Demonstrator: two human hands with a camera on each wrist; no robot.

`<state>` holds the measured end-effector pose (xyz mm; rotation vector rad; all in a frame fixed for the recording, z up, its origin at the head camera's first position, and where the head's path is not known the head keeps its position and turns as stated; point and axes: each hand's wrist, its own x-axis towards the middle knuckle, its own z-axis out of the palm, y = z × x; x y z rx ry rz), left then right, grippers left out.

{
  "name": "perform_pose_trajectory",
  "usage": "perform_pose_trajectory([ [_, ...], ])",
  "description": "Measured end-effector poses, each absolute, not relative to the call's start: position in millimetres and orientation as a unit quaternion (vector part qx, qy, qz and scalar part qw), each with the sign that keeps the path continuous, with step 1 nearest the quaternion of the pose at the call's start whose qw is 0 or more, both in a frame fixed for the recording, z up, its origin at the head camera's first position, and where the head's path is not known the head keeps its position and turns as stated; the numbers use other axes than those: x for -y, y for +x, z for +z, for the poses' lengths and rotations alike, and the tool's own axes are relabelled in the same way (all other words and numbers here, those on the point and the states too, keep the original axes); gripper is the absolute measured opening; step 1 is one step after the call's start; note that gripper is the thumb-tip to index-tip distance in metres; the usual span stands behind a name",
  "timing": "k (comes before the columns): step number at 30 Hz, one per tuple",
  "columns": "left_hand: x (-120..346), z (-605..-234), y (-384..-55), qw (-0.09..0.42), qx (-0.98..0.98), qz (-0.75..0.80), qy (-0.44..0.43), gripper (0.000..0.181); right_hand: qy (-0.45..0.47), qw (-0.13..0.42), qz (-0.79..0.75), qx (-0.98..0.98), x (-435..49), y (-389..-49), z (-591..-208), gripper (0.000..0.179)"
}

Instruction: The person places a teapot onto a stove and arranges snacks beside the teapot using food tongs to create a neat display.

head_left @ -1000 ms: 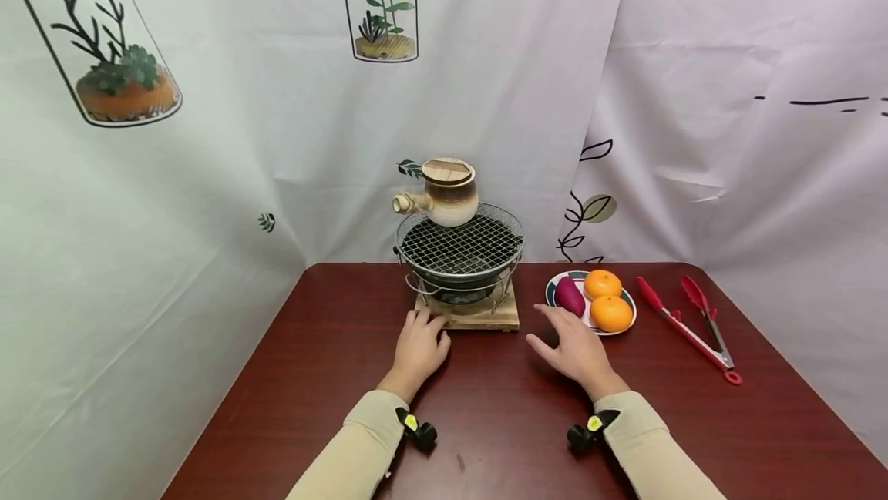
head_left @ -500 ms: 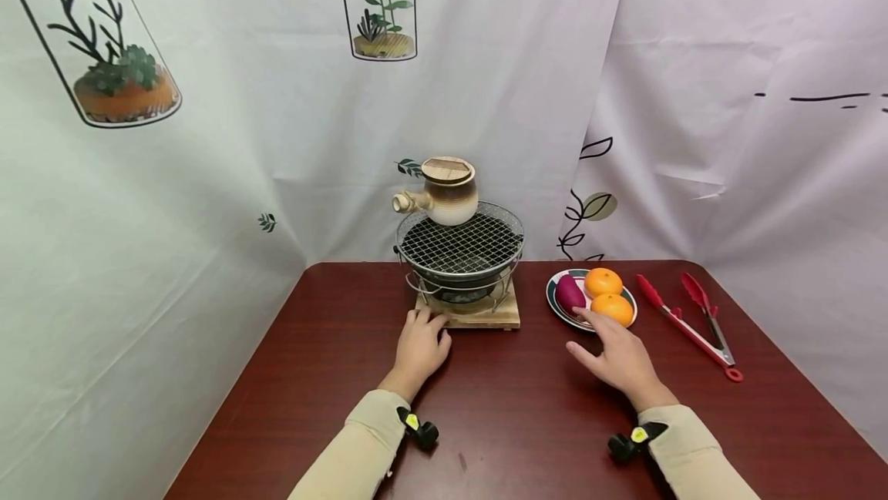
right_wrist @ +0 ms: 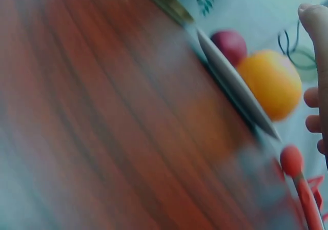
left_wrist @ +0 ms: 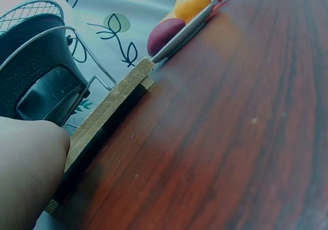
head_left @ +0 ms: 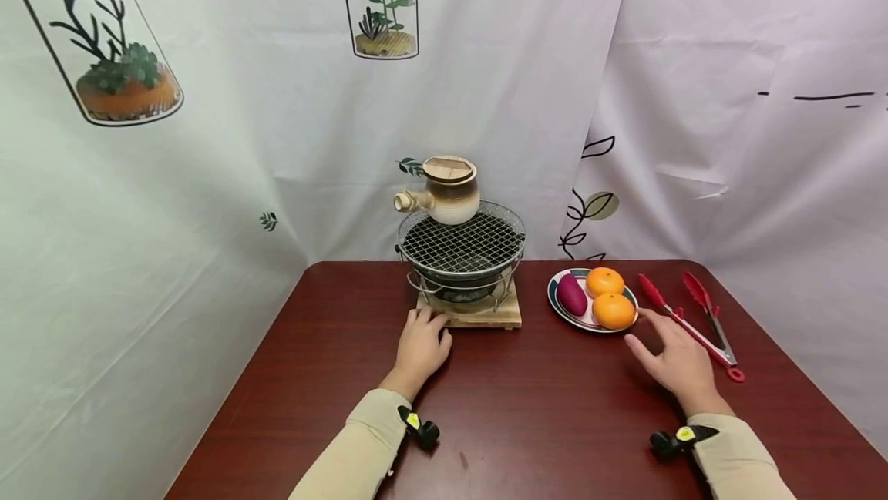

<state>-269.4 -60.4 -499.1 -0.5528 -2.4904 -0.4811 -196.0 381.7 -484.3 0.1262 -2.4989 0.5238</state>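
My left hand (head_left: 421, 350) rests its relaxed fingers at the front left corner of a wooden board (head_left: 489, 319). On that board stands a round tabletop grill (head_left: 444, 250) with a wire mesh top. My right hand (head_left: 680, 357) is held over the table with fingers apart, gripping nothing. Its fingertips are right by the plate (head_left: 586, 326), near the closer of two oranges (head_left: 613, 311). A smooth purple oval item (head_left: 572, 296) shares the plate. Red-tipped tongs (head_left: 723, 340) lie spread on the table just beyond my right hand, which overlaps part of them.
At the back of the grill's mesh sits a small clay pot (head_left: 454, 203) with a wooden lid, its side handle pointing left. A printed cloth (head_left: 527, 99) hangs behind the dark red table (head_left: 527, 407).
My right hand has moved steadily right, from beside the board, past the plate's front, to between the plate and the tongs. The left hand stays in place.
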Motion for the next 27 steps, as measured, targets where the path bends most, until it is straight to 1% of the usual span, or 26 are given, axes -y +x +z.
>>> perform_pose_trajectory([
  [5,60.8,-500.0,-270.3,0.27,0.925,-0.171,-0.204,0.025,0.0,0.281,0.2,0.939,-403.2,-195.8,-485.9,0.058],
  [17,60.2,-499.3,-268.7,0.275,0.922,-0.177,-0.205,0.025,-0.12,0.288,0.2,0.929,-437.3,-201.8,-491.0,0.067],
  [22,60.4,-498.9,-268.6,0.279,0.922,-0.175,-0.205,0.025,-0.166,0.279,0.207,0.923,-446.0,-204.9,-493.2,0.076],
  [27,60.5,-499.6,-268.6,0.276,0.923,-0.172,-0.206,0.024,-0.2,0.253,0.194,0.927,-456.0,-207.7,-496.7,0.092],
])
